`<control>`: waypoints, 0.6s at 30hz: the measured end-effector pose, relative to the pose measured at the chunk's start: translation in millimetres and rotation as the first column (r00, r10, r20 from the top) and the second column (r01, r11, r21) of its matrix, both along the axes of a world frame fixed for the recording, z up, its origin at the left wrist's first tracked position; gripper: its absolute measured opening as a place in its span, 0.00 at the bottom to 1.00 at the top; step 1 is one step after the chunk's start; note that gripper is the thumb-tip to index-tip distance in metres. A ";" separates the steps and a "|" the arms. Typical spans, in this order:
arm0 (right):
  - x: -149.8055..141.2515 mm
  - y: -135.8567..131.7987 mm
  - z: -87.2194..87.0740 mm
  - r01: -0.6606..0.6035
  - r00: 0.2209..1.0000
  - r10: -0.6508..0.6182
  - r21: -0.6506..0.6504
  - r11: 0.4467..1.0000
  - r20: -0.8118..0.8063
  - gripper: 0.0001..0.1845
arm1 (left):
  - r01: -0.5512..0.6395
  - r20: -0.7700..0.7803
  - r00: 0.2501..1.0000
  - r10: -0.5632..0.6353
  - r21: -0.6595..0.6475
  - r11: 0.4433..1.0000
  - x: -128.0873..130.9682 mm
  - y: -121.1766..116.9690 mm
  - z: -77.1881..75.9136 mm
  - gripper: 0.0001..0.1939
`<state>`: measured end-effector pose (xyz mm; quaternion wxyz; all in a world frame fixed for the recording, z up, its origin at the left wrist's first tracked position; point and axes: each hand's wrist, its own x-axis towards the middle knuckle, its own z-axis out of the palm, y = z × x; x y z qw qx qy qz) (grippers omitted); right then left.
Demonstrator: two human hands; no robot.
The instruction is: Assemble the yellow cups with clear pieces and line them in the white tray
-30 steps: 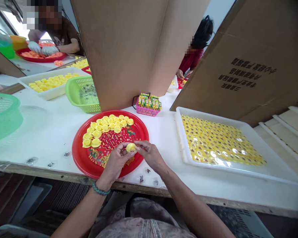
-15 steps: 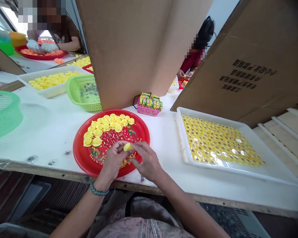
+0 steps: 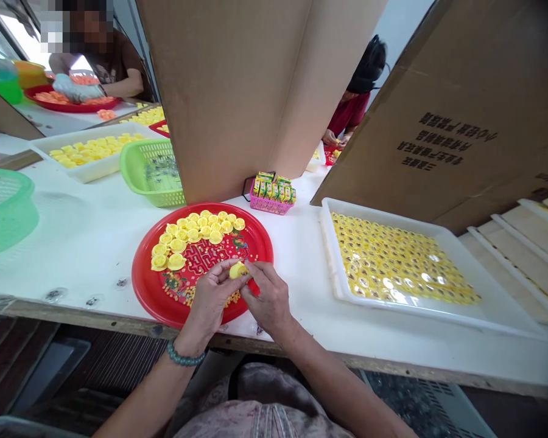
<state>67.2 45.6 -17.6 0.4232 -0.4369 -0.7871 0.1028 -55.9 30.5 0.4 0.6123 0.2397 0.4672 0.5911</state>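
Left hand (image 3: 211, 293) pinched yellow piece (image 3: 237, 270) above red tray (image 3: 141, 280); right hand (image 3: 272, 298) met its edge, grip unclear. Piece looked light, smooth, probably easily dented; rim seemed safest hold. Matching pieces (image 3: 192, 235) lay beyond on tray.

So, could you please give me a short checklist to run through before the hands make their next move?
1. Yellow piece secure in the left hand: ok, held between the fingers.
2. Right hand at the piece: ok, fingertips are close against it.
3. Underside of the piece undamaged: cannot tell, fingers hide it.
4. Bare space on the red tray: ok, around the middle pattern.
5. Table edge free of loose bits: not ok, small clear round pieces lie near it.
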 end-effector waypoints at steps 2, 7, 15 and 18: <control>0.9 0.4 0.0 -0.004 1.000 0.004 0.002 1.000 0.008 0.21 | 0.007 0.003 1.000 -0.007 0.013 1.000 -0.2 -0.6 -0.4 0.25; 3.5 -2.5 1.5 0.015 0.998 -0.018 0.056 0.998 0.055 0.19 | 0.021 -0.014 1.000 -0.020 0.028 0.999 0.7 -1.7 0.2 0.22; -0.3 -9.1 1.9 0.024 0.998 -0.028 0.089 0.996 0.053 0.18 | -0.020 -0.032 0.999 0.020 -0.002 1.000 2.9 -2.4 2.9 0.19; -0.4 -8.7 4.5 -0.016 0.998 0.011 0.084 0.996 0.061 0.18 | -0.014 -0.019 1.000 0.014 0.017 1.000 1.5 -1.3 2.5 0.19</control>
